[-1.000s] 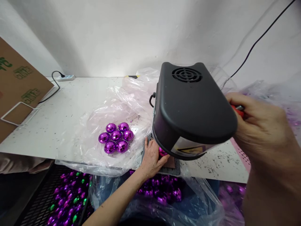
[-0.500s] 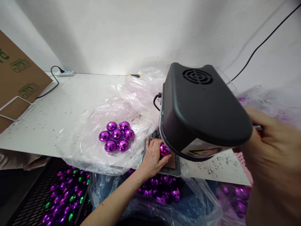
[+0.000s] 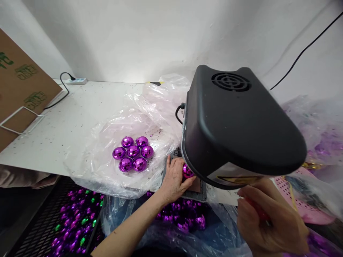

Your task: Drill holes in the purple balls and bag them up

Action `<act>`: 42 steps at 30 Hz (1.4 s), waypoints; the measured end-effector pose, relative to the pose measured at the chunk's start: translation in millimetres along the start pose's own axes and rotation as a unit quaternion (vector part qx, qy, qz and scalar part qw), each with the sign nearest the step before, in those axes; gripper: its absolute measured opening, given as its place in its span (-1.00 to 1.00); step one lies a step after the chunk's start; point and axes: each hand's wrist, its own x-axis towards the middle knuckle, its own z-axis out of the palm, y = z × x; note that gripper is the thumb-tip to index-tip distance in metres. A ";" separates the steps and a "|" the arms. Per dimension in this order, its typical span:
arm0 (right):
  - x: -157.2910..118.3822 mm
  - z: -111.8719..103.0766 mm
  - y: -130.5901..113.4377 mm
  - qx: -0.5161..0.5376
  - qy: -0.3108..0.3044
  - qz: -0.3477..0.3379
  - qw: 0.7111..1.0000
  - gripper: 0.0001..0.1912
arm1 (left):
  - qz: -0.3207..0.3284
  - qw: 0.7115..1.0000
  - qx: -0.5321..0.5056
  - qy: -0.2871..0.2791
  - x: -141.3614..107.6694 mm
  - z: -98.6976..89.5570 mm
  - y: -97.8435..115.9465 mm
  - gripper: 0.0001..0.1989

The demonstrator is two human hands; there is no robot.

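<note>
Beneath the front of a black machine (image 3: 241, 121), my left hand (image 3: 173, 178) grips a shiny purple mirror-faceted ball (image 3: 187, 171) between thumb and fingers. The ball rests on a small brown pad (image 3: 195, 186) on the machine's dark base; the machine's housing hides its far side. My right hand (image 3: 273, 219) is wrapped around a red handle (image 3: 255, 207) at the machine's right side, low and close to me. Left of the base, several more purple mirror balls (image 3: 133, 151) lie grouped on a clear plastic sheet (image 3: 102, 146).
Below the table edge sit a plastic-lined bin of purple balls (image 3: 184, 217) and a black crate (image 3: 34, 221) with purple and green ones. A pink basket (image 3: 308, 200) stands at right, a cardboard box (image 3: 21, 85) at left. A power strip (image 3: 76, 81) lies by the wall.
My right hand has come down and toward the left with the red handle, from beside the machine to below its front. My left hand and the ball have stayed in place.
</note>
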 end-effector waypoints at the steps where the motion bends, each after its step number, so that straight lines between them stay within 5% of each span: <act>1: 0.5 0.9 1.1 -0.005 0.010 -0.010 1.000 -0.90 | 0.002 1.000 0.005 -0.003 0.0 -0.2 -0.2 -0.73; 9: 4.7 1.3 1.3 -0.036 -0.050 0.010 0.998 -0.90 | -0.009 1.000 -0.003 0.010 -2.4 3.1 -3.2 -0.61; 23: -19.7 28.6 9.3 0.020 0.085 -0.001 0.996 -0.86 | 0.007 1.000 -0.009 0.005 -1.4 4.4 -6.2 -0.66; 31: -49.2 50.6 28.3 -0.004 0.100 0.007 0.995 -0.86 | 0.014 0.999 -0.034 -0.002 -1.2 6.3 -9.4 -0.63; 36: -18.1 26.1 12.6 0.006 0.058 0.007 0.998 -0.91 | 0.009 1.000 -0.019 -0.007 -1.5 6.7 -9.5 -0.67; 42: 65.5 13.3 -0.8 -0.075 0.168 0.083 0.979 -0.86 | 0.012 1.000 -0.016 0.015 -2.2 6.0 -9.3 -0.61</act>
